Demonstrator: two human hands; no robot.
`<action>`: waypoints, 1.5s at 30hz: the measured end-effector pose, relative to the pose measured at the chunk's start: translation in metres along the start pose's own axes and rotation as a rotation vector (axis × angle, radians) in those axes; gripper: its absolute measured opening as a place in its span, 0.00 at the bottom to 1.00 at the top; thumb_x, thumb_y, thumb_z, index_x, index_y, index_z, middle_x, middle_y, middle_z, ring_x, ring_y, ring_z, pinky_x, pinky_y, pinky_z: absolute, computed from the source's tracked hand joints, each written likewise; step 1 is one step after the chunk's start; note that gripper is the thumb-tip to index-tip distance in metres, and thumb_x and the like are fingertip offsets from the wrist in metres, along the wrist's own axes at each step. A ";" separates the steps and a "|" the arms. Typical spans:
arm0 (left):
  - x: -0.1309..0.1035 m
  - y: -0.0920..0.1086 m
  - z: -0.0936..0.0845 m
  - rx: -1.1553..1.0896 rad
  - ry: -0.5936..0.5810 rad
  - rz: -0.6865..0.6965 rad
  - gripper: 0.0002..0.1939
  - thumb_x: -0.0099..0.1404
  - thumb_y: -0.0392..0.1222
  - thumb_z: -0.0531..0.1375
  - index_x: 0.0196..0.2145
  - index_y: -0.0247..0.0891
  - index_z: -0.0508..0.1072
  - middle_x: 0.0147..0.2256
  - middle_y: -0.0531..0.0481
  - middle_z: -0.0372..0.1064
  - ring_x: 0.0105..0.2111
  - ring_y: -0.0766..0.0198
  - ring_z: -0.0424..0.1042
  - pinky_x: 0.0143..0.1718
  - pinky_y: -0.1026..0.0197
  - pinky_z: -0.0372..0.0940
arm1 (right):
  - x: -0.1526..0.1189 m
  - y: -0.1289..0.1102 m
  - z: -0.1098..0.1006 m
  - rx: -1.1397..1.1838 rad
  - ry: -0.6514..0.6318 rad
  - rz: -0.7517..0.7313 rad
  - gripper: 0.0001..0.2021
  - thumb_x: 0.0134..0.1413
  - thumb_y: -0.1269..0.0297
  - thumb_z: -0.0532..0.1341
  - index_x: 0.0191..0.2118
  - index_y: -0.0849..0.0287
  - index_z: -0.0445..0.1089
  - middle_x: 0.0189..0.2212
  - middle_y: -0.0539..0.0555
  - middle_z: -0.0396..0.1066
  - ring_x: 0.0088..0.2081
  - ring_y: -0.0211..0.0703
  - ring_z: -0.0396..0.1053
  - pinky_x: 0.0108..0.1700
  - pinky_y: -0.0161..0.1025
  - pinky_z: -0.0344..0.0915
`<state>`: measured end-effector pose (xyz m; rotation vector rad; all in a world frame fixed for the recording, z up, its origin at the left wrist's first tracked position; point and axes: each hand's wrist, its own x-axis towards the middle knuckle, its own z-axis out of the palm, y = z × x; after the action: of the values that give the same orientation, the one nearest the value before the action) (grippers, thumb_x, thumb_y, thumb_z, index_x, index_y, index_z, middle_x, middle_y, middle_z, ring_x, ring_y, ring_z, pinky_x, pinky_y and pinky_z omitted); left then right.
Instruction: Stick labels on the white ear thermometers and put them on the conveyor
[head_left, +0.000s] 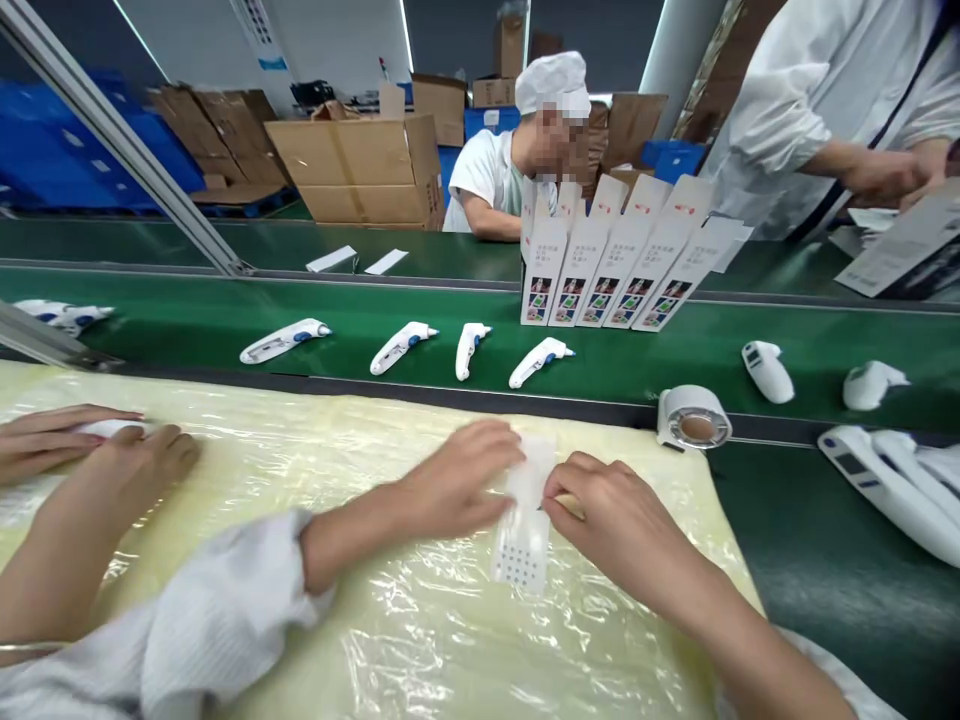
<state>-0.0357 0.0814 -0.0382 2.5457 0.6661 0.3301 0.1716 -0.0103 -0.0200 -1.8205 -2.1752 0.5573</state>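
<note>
On the film-covered table in front of me lies a translucent white strip (525, 530) with rows of small grey dots at its near end. My left hand (463, 480) is over the strip's left edge, fingers spread and slightly curved, holding nothing. My right hand (619, 515) is at the strip's right side, thumb and fingers pinched together. A small dark tip pokes out of that pinch toward the strip; what it belongs to is hidden. Beyond both hands, several white ear-thermometer-like devices (541, 362) with blue parts lie on the green belt (345, 300).
A tape roll (696, 418) stands by the table's far right corner. Upright white boxes (585, 270) with raised flaps line the belt. More white devices (885, 490) lie at right. At left, another person's hands (112, 460) hold a white item. Two co-workers are across the belt.
</note>
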 end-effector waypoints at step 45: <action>-0.028 0.023 0.037 0.239 -0.125 -0.141 0.39 0.67 0.62 0.58 0.67 0.39 0.56 0.69 0.38 0.48 0.69 0.38 0.45 0.65 0.29 0.42 | 0.008 0.010 0.017 0.224 0.092 0.100 0.04 0.53 0.65 0.62 0.28 0.54 0.71 0.31 0.46 0.73 0.32 0.39 0.72 0.36 0.36 0.61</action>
<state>-0.0378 0.0353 -0.0612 2.6963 0.8763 0.0444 0.1717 -0.0028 -0.0405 -1.8036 -1.8878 0.6936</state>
